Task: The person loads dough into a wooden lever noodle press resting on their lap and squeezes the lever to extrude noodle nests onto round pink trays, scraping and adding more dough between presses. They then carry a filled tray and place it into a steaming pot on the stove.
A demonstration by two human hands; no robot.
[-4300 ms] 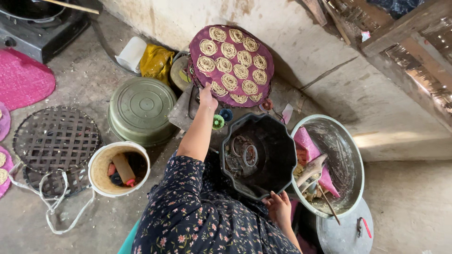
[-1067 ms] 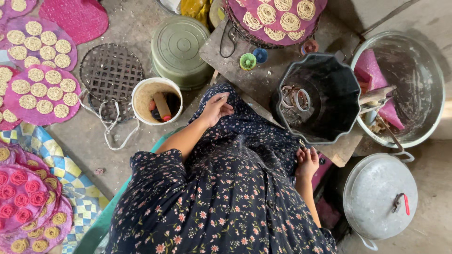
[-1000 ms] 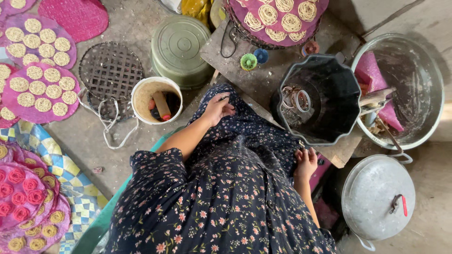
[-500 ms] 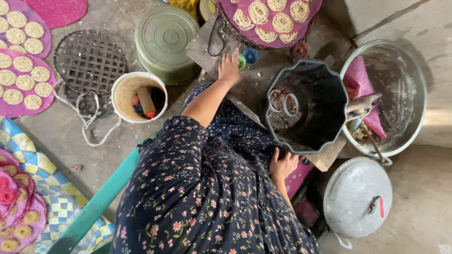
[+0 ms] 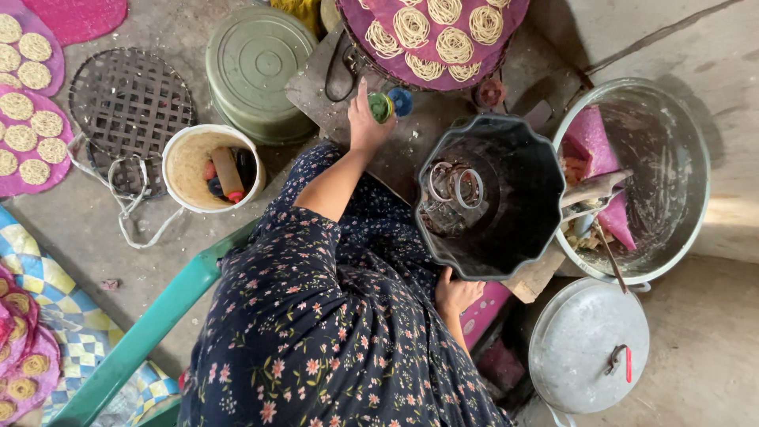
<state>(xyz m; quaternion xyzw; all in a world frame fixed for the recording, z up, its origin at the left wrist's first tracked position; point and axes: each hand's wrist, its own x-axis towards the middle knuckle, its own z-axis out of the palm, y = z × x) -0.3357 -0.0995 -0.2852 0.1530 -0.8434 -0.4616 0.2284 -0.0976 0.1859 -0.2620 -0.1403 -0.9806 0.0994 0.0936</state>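
My left hand (image 5: 368, 119) is stretched forward onto a dark wooden board (image 5: 316, 87), and its thumb and fingers close around a small green cup (image 5: 381, 105). A small blue cup (image 5: 402, 100) stands right beside it. My right hand (image 5: 457, 292) rests by my lap against the near rim of a black fluted pot (image 5: 506, 261), fingers loose, holding nothing. Inside the pot lie metal rings and press parts (image 5: 455, 190). A round purple mat with coils of pale noodle dough (image 5: 443, 35) lies just beyond the cups.
A metal basin (image 5: 680, 158) with a pink cloth and tools is at the right, with a metal lid (image 5: 589, 348) below it. At the left are a green lidded tin (image 5: 253, 67), a white bucket (image 5: 186, 170), a woven black grid (image 5: 130, 103) and more mats of coils (image 5: 28, 134).
My left hand has moved from my lap forward to the board and onto the green cup. The right hand has stayed by the black pot. The view has shifted.
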